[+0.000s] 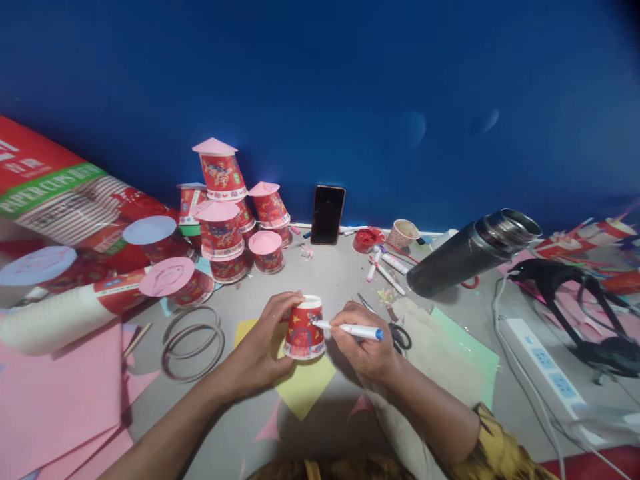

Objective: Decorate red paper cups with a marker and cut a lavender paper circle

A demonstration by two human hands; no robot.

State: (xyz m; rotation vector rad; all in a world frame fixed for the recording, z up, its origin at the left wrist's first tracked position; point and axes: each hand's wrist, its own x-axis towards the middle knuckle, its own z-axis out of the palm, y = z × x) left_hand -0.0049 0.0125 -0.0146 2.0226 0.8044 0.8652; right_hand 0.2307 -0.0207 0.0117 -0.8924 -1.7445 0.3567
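A red patterned paper cup (pixel 305 330) stands upside down over a sheet of yellow paper (pixel 304 393), with blue lines drawn on its side. My left hand (pixel 267 340) grips the cup from the left, thumb near its rim. In my right hand (pixel 365 343) is a white marker with a blue end (pixel 356 330); its tip points at the cup's right side and seems to touch it. Behind the right hand, scissors with dark handles (pixel 400 337) lie partly hidden.
Decorated cups with pink paper tops (pixel 220 230) are stacked at the back left. A phone (pixel 327 215) leans on the blue wall. To the right are loose markers (pixel 390 277), a dark thermos (pixel 465 257) and a power strip (pixel 545 370). Pink paper (pixel 60 400) and metal rings (pixel 193 343) lie left.
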